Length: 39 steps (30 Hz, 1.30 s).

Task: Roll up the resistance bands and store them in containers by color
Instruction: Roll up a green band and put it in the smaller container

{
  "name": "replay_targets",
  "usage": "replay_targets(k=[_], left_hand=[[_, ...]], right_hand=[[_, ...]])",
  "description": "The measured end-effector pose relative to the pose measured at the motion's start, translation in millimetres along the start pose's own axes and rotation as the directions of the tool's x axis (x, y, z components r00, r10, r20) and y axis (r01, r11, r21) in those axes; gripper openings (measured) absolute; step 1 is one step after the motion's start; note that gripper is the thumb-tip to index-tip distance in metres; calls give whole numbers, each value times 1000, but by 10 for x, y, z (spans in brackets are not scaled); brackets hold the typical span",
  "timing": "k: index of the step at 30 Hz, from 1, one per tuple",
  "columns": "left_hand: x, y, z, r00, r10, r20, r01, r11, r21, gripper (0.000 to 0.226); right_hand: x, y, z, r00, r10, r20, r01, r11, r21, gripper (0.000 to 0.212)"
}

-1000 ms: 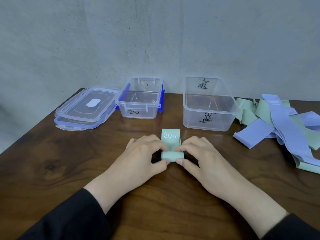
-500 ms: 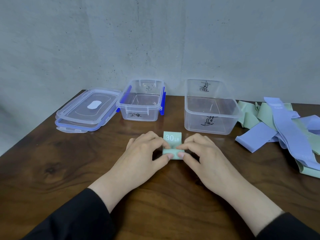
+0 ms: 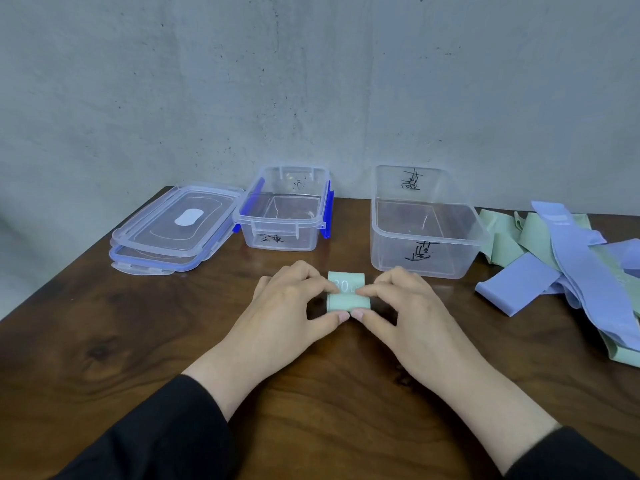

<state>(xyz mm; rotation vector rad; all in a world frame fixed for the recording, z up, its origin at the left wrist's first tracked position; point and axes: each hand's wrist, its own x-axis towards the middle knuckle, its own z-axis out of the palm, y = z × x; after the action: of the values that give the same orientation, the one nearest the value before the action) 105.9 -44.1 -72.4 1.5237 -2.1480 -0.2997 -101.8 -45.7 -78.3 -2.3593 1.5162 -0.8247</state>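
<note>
From the head camera: the pale green rolled resistance band (image 3: 348, 295) lies on the dark wooden tabletop (image 3: 104, 341), in front of the two clear plastic containers (image 3: 424, 221); the left hand (image 3: 294, 306) and right hand (image 3: 401, 306) pinch it from either side, curled forefingers on top, thumbs against its near edge; both grips are closed round the roll; loose purple and green bands (image 3: 571, 268) lie at the right.

Glossy wood table (image 3: 104, 341); clear smooth plastic containers (image 3: 424, 237); matt bands (image 3: 571, 271).
</note>
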Motion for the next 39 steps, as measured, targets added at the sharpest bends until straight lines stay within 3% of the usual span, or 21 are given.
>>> replay_targets(k=[5, 11, 19, 26, 34, 36, 39], left_hand=[[99, 10, 4, 997, 55, -62, -59, 996, -61, 15], [189, -28, 36, 995, 31, -90, -39, 996, -83, 4], [341, -68, 97, 982, 84, -171, -90, 996, -28, 13], [428, -104, 158, 995, 95, -32, -92, 992, 90, 46], [466, -78, 177, 992, 118, -47, -109, 981, 158, 42], [440, -62, 155, 989, 142, -48, -130, 972, 194, 46], [377, 38, 71, 983, 168, -75, -146, 960, 239, 34]], right_hand=[[88, -2, 51, 999, 5, -41, -5, 1000, 3, 26], [168, -23, 46, 991, -1, -131, 3, 1000, 18, 4], [212, 45, 63, 995, 10, -100, -13, 999, -31, 30], [265, 77, 143, 998, 57, -3, -56, 984, -171, 57], [300, 67, 111, 999, 48, -22, -49, 996, -75, 33], [288, 52, 113, 1000, 10, -27, -12, 998, -61, 34], [256, -29, 90, 998, -56, -39, 56, 998, -21, 37]])
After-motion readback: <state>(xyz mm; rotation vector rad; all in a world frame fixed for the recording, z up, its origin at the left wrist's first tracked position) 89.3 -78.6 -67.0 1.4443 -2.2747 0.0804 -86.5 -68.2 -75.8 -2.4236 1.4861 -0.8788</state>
